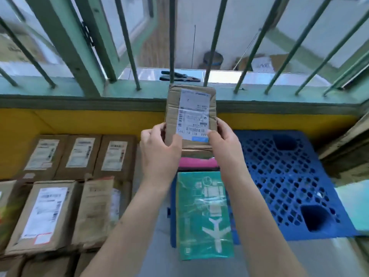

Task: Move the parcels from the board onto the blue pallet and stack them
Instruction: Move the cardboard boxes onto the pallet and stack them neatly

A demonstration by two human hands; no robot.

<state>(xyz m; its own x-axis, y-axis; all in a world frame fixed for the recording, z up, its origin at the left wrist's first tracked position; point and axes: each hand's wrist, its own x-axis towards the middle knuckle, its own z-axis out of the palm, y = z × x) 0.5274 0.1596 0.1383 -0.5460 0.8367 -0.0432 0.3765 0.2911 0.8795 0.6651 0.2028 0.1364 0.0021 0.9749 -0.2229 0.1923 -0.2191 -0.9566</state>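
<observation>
Your left hand [159,144] and right hand [221,140] grip a parcel [190,116] by its sides, held up above the pallet's [279,176] left edge. You're mid-transfer; next, lower it squarely onto the green parcel [203,216].

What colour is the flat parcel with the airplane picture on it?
The airplane parcel is green with a white plane, seen clearly in the head view.

- Ahead of me a green-framed window [83,47] with slanted green bars [211,47].
- Below its sill [60,90], a yellow wall [79,120].
- Pliers [179,75] lie on the white ledge [259,76] outside.
</observation>
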